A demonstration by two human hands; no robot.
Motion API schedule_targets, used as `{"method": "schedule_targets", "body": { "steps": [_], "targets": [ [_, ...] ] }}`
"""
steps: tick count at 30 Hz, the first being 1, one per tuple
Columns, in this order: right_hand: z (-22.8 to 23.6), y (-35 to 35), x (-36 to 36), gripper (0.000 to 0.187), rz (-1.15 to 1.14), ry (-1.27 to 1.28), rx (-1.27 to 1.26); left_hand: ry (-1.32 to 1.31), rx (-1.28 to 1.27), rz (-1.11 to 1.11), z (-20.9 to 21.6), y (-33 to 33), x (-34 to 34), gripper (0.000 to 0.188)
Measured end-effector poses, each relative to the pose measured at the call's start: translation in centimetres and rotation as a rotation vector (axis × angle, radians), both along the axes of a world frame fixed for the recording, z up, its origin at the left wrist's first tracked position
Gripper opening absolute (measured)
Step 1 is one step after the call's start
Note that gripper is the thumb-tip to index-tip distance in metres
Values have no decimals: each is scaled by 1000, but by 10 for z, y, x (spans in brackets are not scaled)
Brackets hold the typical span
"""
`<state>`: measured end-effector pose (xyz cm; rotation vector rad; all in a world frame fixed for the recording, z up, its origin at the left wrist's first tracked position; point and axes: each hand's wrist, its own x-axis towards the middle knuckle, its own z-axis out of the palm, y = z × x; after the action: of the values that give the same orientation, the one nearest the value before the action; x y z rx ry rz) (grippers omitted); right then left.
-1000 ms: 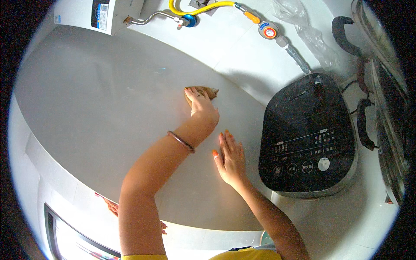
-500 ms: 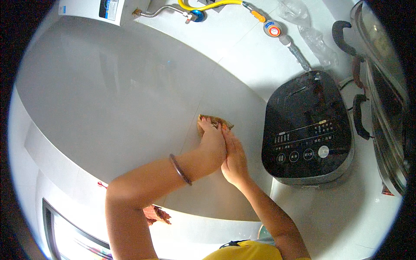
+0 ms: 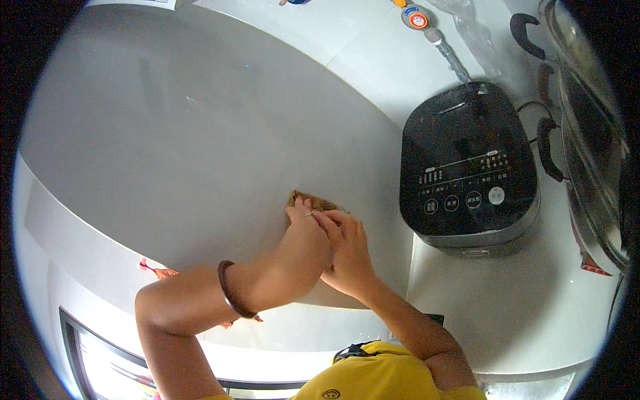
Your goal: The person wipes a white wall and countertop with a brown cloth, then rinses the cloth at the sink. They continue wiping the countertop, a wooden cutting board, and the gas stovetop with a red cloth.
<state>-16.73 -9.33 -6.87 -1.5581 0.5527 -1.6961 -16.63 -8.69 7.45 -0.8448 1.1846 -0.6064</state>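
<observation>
A folded brown cloth [image 3: 320, 203] lies against a smooth grey surface [image 3: 187, 147]. My left hand [image 3: 305, 241], with a ring and a dark bracelet at the wrist, presses down on this cloth, its fingers bent over the near edge. Close against it, my right hand [image 3: 348, 253] overlaps the left fingers and reaches the cloth's lower right edge with bent fingers. Part of the cloth is hidden under both hands.
A black rice cooker [image 3: 467, 167] stands right of my hands on a white surface. Beyond it are a metal pan [image 3: 593, 133] with dark handles and a gas regulator [image 3: 417, 19] on its hose. Something red [image 3: 160, 271] hangs by the grey surface's near edge.
The view has shifted, so the cooker and regulator sit higher. Both hands and the cloth have come nearer to me and a little left, and the right fingers now overlap the left hand more.
</observation>
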Motion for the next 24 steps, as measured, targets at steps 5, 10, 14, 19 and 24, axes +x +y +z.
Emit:
{"method": "schedule_targets", "body": {
  "steps": [5, 10, 14, 19, 24],
  "targets": [
    [-8, 21, 2, 62, -4, -25, -14, 61, -89, -180, -11, 42, 12, 49],
    [-17, 43, 9, 62, 103, -102, -13, 429, -254, -259, -20, 71, 35, 46],
    [-23, 53, 15, 69, 68, -89, -10, 677, -390, -318, -31, 83, 46, 42],
    [-25, 46, 20, 68, -2, -105, 12, 956, -503, -336, -40, 82, 55, 33],
    [-30, 38, 18, 67, -21, -49, 41, 1059, -555, -431, -49, 80, 62, 25]
  ]
}}
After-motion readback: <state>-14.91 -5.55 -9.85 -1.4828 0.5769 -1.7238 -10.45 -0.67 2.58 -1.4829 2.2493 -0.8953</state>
